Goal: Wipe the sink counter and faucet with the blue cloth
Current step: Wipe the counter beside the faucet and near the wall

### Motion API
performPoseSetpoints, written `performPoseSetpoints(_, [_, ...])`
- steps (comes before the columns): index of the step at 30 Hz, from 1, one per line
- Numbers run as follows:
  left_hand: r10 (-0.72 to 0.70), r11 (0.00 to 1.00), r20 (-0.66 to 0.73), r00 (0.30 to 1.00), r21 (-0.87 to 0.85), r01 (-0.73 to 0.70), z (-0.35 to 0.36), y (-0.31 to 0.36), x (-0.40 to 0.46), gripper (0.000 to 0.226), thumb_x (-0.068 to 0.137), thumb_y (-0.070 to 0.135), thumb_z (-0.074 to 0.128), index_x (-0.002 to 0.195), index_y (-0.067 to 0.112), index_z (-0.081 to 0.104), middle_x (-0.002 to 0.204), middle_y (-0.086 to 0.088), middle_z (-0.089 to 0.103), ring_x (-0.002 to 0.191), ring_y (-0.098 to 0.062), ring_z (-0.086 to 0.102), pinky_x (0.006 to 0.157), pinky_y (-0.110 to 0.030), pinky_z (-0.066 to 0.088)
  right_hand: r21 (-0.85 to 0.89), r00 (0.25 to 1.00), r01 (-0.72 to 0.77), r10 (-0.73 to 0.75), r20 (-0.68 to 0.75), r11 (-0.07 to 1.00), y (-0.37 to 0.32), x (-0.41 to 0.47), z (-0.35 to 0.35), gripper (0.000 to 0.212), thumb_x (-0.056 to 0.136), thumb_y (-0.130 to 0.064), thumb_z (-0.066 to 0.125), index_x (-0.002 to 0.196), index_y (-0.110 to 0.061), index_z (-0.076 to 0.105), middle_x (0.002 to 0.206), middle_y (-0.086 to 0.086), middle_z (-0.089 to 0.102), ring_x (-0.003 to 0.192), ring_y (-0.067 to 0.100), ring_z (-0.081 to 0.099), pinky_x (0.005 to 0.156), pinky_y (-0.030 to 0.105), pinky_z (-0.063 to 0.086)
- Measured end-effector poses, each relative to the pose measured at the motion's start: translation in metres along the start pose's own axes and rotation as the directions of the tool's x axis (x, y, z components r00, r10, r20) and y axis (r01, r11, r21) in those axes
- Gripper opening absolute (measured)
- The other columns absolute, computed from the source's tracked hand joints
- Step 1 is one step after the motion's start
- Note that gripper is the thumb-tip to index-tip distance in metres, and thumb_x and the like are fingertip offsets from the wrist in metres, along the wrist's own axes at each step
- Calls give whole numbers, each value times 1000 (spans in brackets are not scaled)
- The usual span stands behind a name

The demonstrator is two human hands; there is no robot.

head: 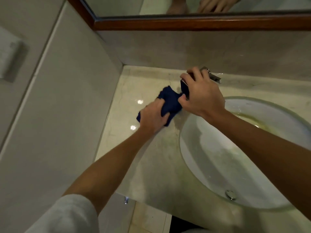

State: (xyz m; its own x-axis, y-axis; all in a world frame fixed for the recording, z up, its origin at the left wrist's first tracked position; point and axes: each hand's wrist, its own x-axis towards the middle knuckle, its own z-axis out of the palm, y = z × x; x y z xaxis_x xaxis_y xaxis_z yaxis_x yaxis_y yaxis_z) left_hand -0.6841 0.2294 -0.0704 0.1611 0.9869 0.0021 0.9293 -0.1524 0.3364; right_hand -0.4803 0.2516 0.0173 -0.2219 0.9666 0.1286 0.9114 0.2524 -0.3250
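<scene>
blue cloth (170,105) is lying bunched on the marble counter (151,165), left of the sink basin (218,157); my left hand (154,117) is gripping it. my right hand (202,95) is pinching its end while curling around a dark object i cannot identify, beside the faucet (212,75).

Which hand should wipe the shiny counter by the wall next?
Probably the left hand: it already grips the blue cloth against the counter. The right hand is busy holding a dark object.
</scene>
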Motion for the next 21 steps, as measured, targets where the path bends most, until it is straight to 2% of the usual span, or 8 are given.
performPoseSetpoints(4, [79,995,47,996,54,-82,21,47,-79,29,76,37,69,95,21,54,88,1,64,75,-23,64,54,-32,47,-19,998,-8,9,55,1000,-2,0,-3,59,81,-33,58,136,-13,52,133,8,47,117,32,48,73,40,49])
performPoseSetpoints(8, [239,971,123,963,-37,-237,37,85,-141,42,73,30,80,98,19,49,88,-2,63,71,-23,63,45,-33,49,-27,996,-17,19,90,1000,-4,0,-8,58,84,-34,59,138,-15,50,135,8,45,119,31,47,77,41,55])
performPoseSetpoints(9, [235,971,140,962,-74,-227,36,85,-150,42,74,29,79,101,18,48,89,-3,64,73,-23,64,47,-35,52,-23,996,-20,22,92,1000,-4,0,-9,58,84,-34,59,138,-16,50,135,8,45,119,31,48,78,42,56])
performPoseSetpoints(12, [-1,967,63,998,-252,17,14,65,-157,27,81,26,66,104,15,57,90,-3,69,76,-23,67,60,-34,55,-19,996,-15,17,89,1000,-3,-2,-9,57,84,-35,60,138,-16,50,134,8,46,118,31,48,79,42,57])
performPoseSetpoints(15, [-323,915,-87,942,-281,288,-28,22,-139,26,84,25,63,108,15,60,87,8,66,74,-14,62,66,-24,44,-18,995,-21,22,94,1000,-3,-2,-8,59,84,-35,60,139,-17,49,136,7,45,119,31,48,79,41,56])
performPoseSetpoints(17, [-419,897,-191,888,-239,372,-58,-11,-124,20,89,19,64,108,14,59,85,14,60,69,-7,56,64,-20,40,-9,995,-27,27,94,1000,-4,-1,-8,58,84,-35,61,138,-16,50,135,8,46,119,31,48,78,42,57])
performPoseSetpoints(19, [-448,892,-269,853,-194,408,-77,-44,-108,19,90,16,64,108,12,59,89,11,59,73,-11,56,66,-24,41,-6,996,-20,20,82,1000,-4,-1,-8,57,83,-34,60,136,-15,51,134,9,46,118,32,48,75,40,55])
performPoseSetpoints(21, [-479,878,-276,833,-173,447,-78,-67,-97,21,90,19,62,110,14,58,94,8,60,79,-14,58,69,-29,44,-14,997,-17,18,75,1000,-3,-1,-7,57,85,-34,61,137,-15,51,134,9,46,119,31,48,72,34,48])
